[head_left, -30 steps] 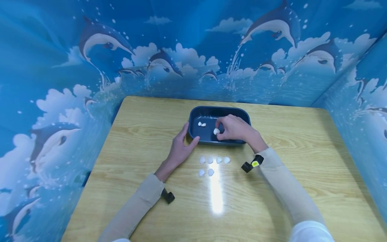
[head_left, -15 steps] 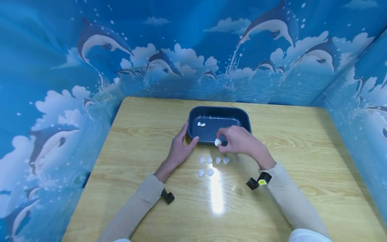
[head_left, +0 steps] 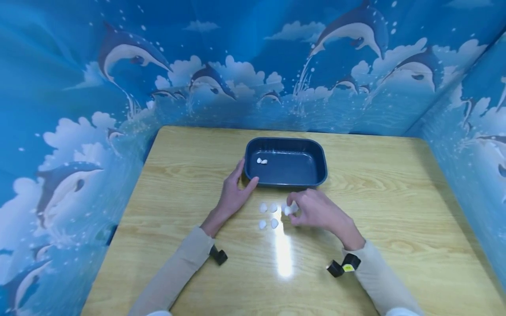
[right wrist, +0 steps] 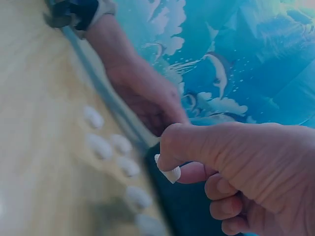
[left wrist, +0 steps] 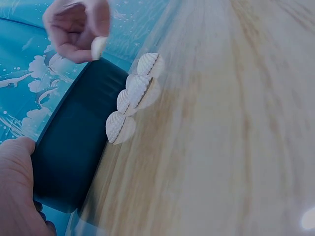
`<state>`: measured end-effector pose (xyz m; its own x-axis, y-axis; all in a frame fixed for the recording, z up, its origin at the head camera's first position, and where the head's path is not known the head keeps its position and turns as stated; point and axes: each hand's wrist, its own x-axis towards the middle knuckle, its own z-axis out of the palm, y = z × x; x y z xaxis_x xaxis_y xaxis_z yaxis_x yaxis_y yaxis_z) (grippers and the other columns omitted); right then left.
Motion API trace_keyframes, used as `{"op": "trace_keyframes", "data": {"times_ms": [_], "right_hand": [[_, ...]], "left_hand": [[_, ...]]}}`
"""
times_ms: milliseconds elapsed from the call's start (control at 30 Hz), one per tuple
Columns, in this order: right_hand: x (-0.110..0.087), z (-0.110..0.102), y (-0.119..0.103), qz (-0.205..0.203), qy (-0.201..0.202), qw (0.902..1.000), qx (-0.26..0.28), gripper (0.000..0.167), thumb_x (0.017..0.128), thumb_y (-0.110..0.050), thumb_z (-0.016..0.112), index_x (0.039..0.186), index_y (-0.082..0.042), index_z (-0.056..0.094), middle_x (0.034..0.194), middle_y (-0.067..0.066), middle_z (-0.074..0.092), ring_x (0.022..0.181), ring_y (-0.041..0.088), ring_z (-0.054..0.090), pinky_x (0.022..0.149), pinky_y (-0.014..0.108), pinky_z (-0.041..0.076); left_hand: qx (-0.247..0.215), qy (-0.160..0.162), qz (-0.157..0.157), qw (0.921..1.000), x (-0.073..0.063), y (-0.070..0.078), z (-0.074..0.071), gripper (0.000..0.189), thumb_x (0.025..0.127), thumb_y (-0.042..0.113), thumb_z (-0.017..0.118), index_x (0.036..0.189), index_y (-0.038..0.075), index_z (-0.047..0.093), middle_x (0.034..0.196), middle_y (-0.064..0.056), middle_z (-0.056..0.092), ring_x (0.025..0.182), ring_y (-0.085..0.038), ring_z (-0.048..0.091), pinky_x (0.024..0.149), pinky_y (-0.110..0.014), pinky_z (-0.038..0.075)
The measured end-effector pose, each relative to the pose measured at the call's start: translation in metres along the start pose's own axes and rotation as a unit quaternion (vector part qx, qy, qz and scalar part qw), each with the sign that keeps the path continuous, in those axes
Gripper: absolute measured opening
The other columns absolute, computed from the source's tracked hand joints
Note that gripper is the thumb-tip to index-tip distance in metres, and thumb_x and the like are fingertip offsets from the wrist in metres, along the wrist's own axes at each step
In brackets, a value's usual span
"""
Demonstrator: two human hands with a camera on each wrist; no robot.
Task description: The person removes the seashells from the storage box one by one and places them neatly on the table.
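Looking down through the head camera, I see a blue backdrop (head_left: 221, 103) printed with leaping dolphins, clouds and spray, filling the whole area behind the work and both sides. Below it spreads a pale wood-grain tabletop (head_left: 395, 184), with a bright reflection near its middle. Toward the far edge sits a dark blue rectangular tray (head_left: 290, 170), its long side facing the person.

The work looks partway along to me. On the tabletop, in front of the tray, white seashells (head_left: 263, 207) lie in 2 rows; the right wrist view lets me count 6, blurred, while the head view has some hidden behind fingers. Inside the tray, at its left end, 2 small shells (head_left: 258, 161) lie side by side. Another 1 is in hand, not yet let go.

The left grip (head_left: 232, 193), a bare hand, is spread wide, thumb well apart from the fingers, resting against the tray's left end and near corner; it holds no shell. The right grip (head_left: 316, 210) is closed to a narrow pinch, over the right end of the farther row, outside the tray. Its other fingers curl in toward the palm.

Between right thumb and forefinger is the pinched shell (right wrist: 170, 172), ribbed and white, seemingly raised off the tabletop.
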<state>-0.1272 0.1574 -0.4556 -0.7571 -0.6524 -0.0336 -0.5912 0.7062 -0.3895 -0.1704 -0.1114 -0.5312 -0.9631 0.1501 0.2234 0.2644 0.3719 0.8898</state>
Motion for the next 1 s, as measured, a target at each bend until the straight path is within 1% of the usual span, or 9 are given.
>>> {"op": "trace_keyframes", "data": {"times_ms": [133,233,300,467,533,667,867,1000], "right_hand": [[-0.005,0.015,0.001,0.001,-0.019,0.9997,0.014,0.024,0.084,-0.023,0.078,0.103,-0.008,0.074,0.061,-0.014,0.049,0.053,0.001,0.04,0.049,0.02,0.038],[-0.007,0.023,0.0,-0.001,-0.021,0.9996,0.016,0.025,0.084,-0.023,0.078,0.104,-0.008,0.074,0.068,-0.012,0.057,0.057,0.001,0.044,0.057,0.021,0.047],[-0.008,0.027,0.0,0.0,-0.02,0.9997,0.017,0.025,0.083,-0.023,0.078,0.103,-0.009,0.074,0.071,-0.011,0.06,0.057,0.001,0.045,0.06,0.022,0.049],[-0.01,0.035,0.0,-0.005,-0.015,0.9998,0.01,0.025,0.08,-0.023,0.077,0.102,-0.011,0.075,0.071,-0.013,0.06,0.055,-0.001,0.041,0.057,0.02,0.047],[-0.01,0.037,0.0,-0.011,-0.01,0.9999,0.003,0.024,0.08,-0.022,0.076,0.101,-0.011,0.075,0.069,-0.012,0.059,0.054,-0.002,0.039,0.056,0.02,0.045],[-0.011,0.04,0.0,-0.015,-0.001,0.9999,-0.005,0.022,0.08,-0.022,0.076,0.099,-0.012,0.075,0.068,-0.013,0.057,0.054,-0.002,0.039,0.056,0.019,0.045],[-0.011,0.037,-0.001,-0.01,-0.011,0.9999,0.002,0.023,0.083,-0.023,0.075,0.102,-0.011,0.075,0.07,-0.012,0.058,0.054,-0.002,0.039,0.056,0.019,0.044],[-0.011,0.03,-0.003,-0.016,-0.01,0.9997,0.015,0.02,0.086,-0.02,0.075,0.103,-0.01,0.075,0.074,-0.009,0.064,0.055,-0.002,0.042,0.055,0.019,0.045]], "left_hand": [[0.001,-0.002,-0.009,1.0,0.0,0.0,-0.001,0.081,0.103,0.039,0.066,0.164,0.005,0.026,0.17,-0.018,0.027,0.158,-0.021,0.024,0.128,-0.041,0.026],[0.001,-0.002,-0.011,0.9999,0.0,0.0,-0.001,0.081,0.103,0.04,0.066,0.164,0.005,0.026,0.17,-0.017,0.026,0.158,-0.02,0.024,0.128,-0.04,0.026],[-0.001,-0.001,-0.011,0.9999,0.0,0.0,0.0,0.08,0.104,0.037,0.067,0.164,0.004,0.026,0.17,-0.017,0.026,0.158,-0.02,0.024,0.128,-0.04,0.026],[-0.001,0.0,-0.008,1.0,0.001,0.0,0.0,0.078,0.104,0.033,0.067,0.164,0.004,0.026,0.17,-0.018,0.027,0.158,-0.023,0.024,0.128,-0.042,0.026],[0.0,0.0,-0.008,1.0,0.001,0.0,0.0,0.078,0.104,0.033,0.067,0.164,0.005,0.026,0.17,-0.018,0.027,0.158,-0.022,0.024,0.128,-0.042,0.026],[0.0,0.001,-0.007,1.0,0.001,0.001,0.0,0.078,0.104,0.032,0.067,0.164,0.004,0.026,0.17,-0.018,0.027,0.158,-0.021,0.024,0.128,-0.042,0.027],[0.0,0.001,-0.008,1.0,0.001,0.001,0.0,0.078,0.104,0.032,0.067,0.164,0.006,0.026,0.17,-0.018,0.027,0.158,-0.021,0.024,0.128,-0.042,0.026],[0.002,0.001,-0.009,1.0,0.0,0.0,0.0,0.078,0.103,0.033,0.067,0.164,0.005,0.027,0.17,-0.018,0.027,0.158,-0.022,0.024,0.128,-0.042,0.026]]}}
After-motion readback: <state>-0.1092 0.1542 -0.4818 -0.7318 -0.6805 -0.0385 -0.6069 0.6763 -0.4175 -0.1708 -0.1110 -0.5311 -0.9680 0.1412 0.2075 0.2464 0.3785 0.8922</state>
